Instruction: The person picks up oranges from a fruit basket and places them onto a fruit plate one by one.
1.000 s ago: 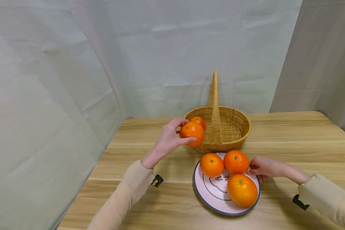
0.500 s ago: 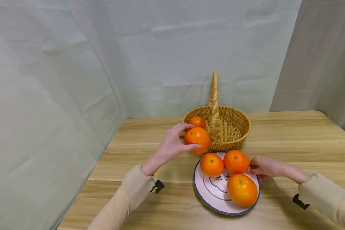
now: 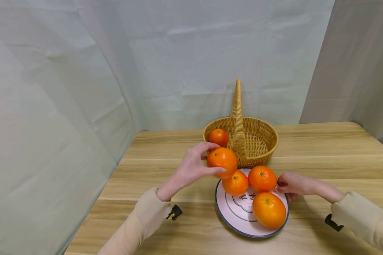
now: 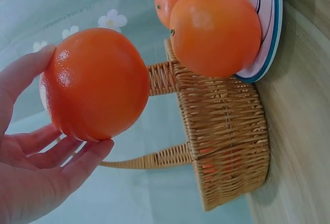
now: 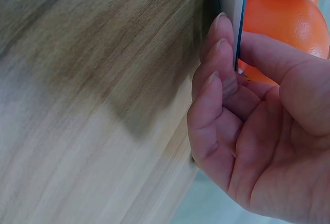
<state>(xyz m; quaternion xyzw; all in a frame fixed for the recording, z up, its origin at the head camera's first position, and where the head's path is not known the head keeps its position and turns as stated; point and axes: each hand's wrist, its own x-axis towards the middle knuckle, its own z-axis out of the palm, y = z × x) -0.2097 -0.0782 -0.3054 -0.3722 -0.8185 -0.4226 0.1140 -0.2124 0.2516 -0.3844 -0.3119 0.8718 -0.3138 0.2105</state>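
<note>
My left hand (image 3: pixel 194 165) grips an orange (image 3: pixel 222 162) between thumb and fingers, in the air just in front of the wicker basket (image 3: pixel 258 161). In the left wrist view that same orange (image 4: pixel 95 84) hangs apart from the basket and the plate. My right hand (image 3: pixel 301 185) pinches the right rim of a white plate (image 3: pixel 233 221) with a blue edge; in the right wrist view its fingers curl under the rim (image 5: pixel 241 18) and the thumb lies on top. Three oranges rest on the plate, one (image 3: pixel 268 210) at the front right and two (image 3: pixel 262 179) at the back.
Another orange (image 3: pixel 218 137) lies in the left half of the basket, whose tall handle (image 3: pixel 238 106) arches over the middle. The basket stands directly behind the plate on a wooden table (image 3: pixel 127 191). Pale cloth (image 3: pixel 191 63) hangs behind and at the left.
My left hand has carried its orange to the right and nearer, from the basket's left rim toward the plate's back edge. The right hand keeps its hold on the plate.
</note>
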